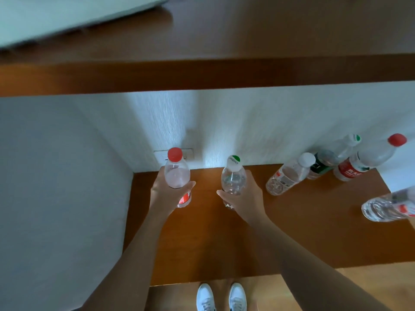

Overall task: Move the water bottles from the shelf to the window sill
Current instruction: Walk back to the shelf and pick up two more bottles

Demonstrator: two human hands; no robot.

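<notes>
Six bottles (177, 176) (233, 180) (286, 176) (325, 161) (363, 162) (386, 206): left hand (167, 191) holds one, right hand (244, 198) one, shelf (314, 221) four.

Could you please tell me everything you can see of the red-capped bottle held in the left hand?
The red-capped bottle is clear plastic, with a round red screw cap, a smooth transparent shoulder and a red label low on its body. It is upright, cap toward the camera, over the back left of the wooden shelf, close to the white wall. The left hand grips its middle, thumb wrapped across the near side. Whether its base rests on the shelf cannot be told.
</notes>
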